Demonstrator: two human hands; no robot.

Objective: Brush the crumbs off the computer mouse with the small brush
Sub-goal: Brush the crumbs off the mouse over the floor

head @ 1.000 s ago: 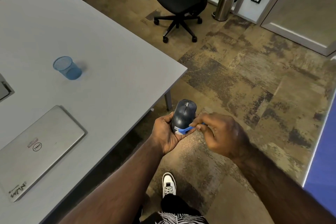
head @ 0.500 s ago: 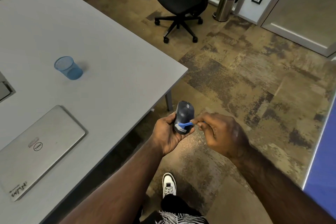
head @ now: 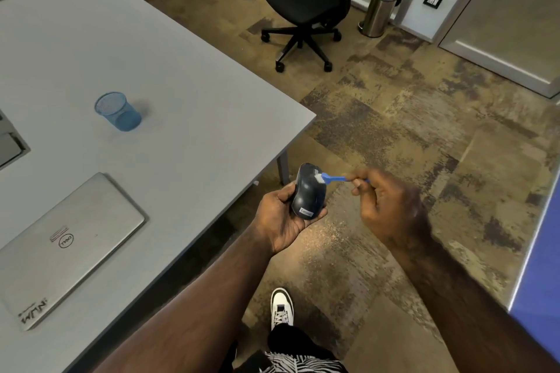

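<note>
Right hand (head: 391, 206) pinching brush (head: 331, 178) (now near mouse (head: 309, 191) front), left hand (head: 281, 218) gripping mouse

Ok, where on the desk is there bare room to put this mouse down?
The table is bare between the blue mesh cup and its right corner, also between the cup and the closed laptop. The left edge near the hatch is tighter.

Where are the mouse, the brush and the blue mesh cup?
mouse (head: 307, 194), head view, middle of its dark back.
brush (head: 333, 178), head view, blue handle near the bristles.
blue mesh cup (head: 119, 113), head view, its side wall.
</note>
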